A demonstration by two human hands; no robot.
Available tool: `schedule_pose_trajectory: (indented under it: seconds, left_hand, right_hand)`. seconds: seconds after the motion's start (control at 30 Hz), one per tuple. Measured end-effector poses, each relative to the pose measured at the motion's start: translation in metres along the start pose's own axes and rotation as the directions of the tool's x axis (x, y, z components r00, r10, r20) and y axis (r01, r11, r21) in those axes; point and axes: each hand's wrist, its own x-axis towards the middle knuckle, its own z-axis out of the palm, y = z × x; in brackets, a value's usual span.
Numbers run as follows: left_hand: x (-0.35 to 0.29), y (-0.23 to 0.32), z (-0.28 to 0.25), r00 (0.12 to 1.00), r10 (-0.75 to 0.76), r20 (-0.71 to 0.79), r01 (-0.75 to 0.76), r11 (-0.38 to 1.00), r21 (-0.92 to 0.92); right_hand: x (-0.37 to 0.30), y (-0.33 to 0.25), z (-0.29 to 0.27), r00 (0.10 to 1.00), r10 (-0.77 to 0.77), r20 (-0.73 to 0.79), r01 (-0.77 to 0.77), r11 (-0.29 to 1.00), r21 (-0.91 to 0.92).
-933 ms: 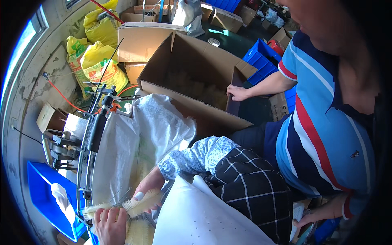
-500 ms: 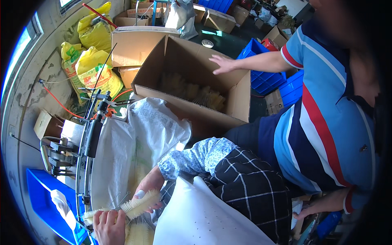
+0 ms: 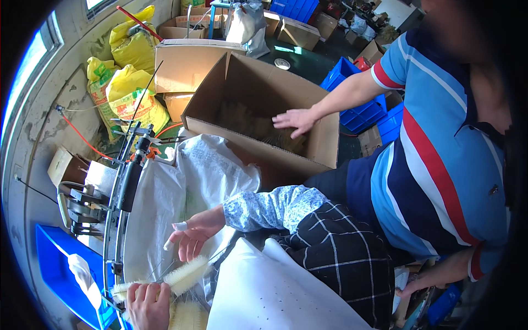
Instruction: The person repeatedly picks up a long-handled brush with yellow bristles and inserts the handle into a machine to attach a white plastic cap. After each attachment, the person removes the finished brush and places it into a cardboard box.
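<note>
Cream-bristled brushes with thin wire stems lie low at the left of the head view. My left hand is closed round the middle of one bristle brush, which slants up to the right. More pale bristles show beneath it. My right hand, with white wraps on the thumb and one finger, hangs just above the brush, fingers apart and holding nothing. A white sack spreads under and behind both hands. Just left of the hands runs a machine's metal rail.
Beyond the sack stands an open cardboard box with bristly pieces inside. A co-worker in a striped shirt stands at right, one hand over the box. A blue bin sits at left; yellow sacks lean by the wall.
My right hand has let go of the brush and risen away, its fingers opening. My left hand stays on the brush. The co-worker's hand has moved lower, over the box.
</note>
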Motion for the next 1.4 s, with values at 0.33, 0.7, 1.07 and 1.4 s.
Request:
schedule_pose_trajectory:
  seconds: [0.33,0.7,1.07,1.4]
  left_hand:
    - [0.002,0.001,-0.009,0.994,0.058,-0.09,-0.055,0.998,0.036]
    - [-0.004,-0.003,0.016,0.984,-0.009,-0.178,0.008,1.0,-0.006]
    - [-0.02,-0.01,0.038,0.995,-0.066,-0.069,0.064,0.998,-0.026]
    - [-0.054,-0.02,0.037,0.883,-0.469,-0.006,0.468,0.882,-0.06]
  right_hand:
    - [0.003,-0.006,0.029,0.955,0.224,0.193,-0.194,0.967,-0.167]
    - [0.01,-0.015,0.058,0.93,0.344,0.129,-0.314,0.926,-0.207]
    - [0.025,-0.014,0.052,0.918,0.393,-0.048,-0.39,0.877,-0.28]
    - [0.041,-0.123,-0.006,0.81,-0.585,0.043,-0.28,-0.451,-0.848]
